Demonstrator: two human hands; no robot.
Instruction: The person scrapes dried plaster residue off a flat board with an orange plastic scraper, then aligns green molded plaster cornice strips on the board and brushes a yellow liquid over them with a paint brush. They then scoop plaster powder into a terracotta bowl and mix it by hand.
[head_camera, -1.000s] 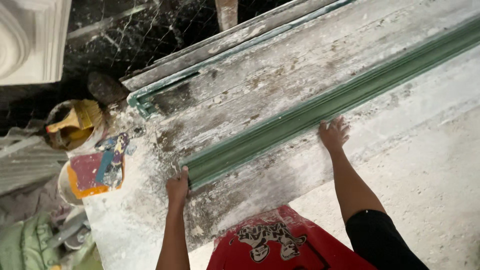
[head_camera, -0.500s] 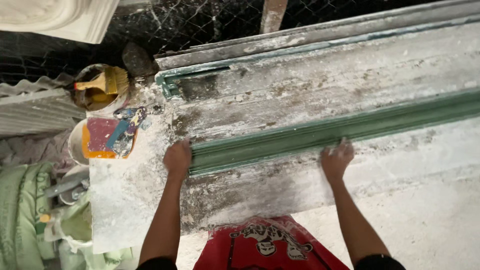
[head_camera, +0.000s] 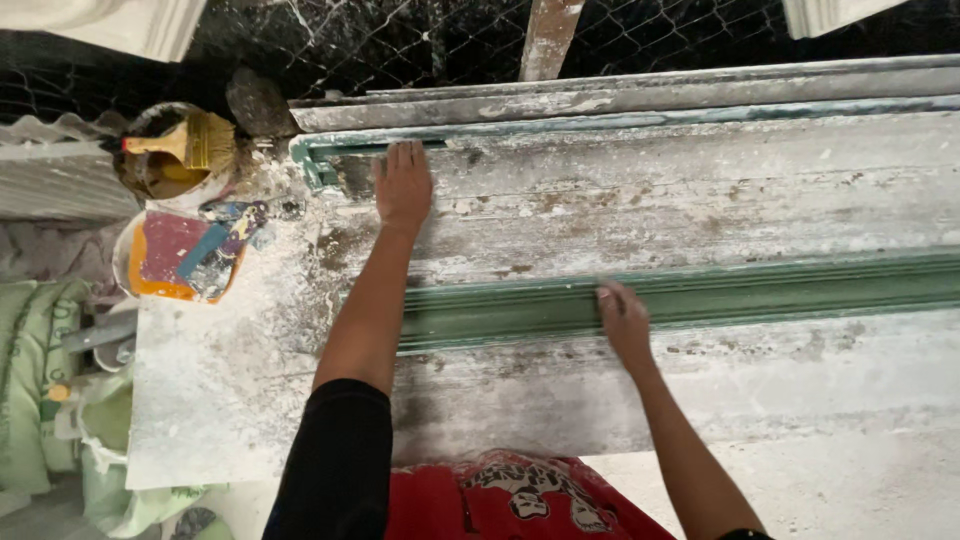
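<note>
Hands flat, fingers spread: left hand (head_camera: 403, 185) by far green mould (head_camera: 330, 160); right hand (head_camera: 624, 322) on near green mould (head_camera: 800, 290).

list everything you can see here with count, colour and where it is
near green moulding: 1, green, along the bench middle
far green moulding: 1, green, bench's far edge
workbench: 1, white with plaster dust, fills the centre
paintbrush: 1, yellow, on a bucket upper left
colourful tub: 1, orange and red, left of the bench
sacks: several, pale green, lower left
wire mesh: 1, dark, across the top
left hand: flat by the far moulding's end
right hand: on the near moulding
</note>
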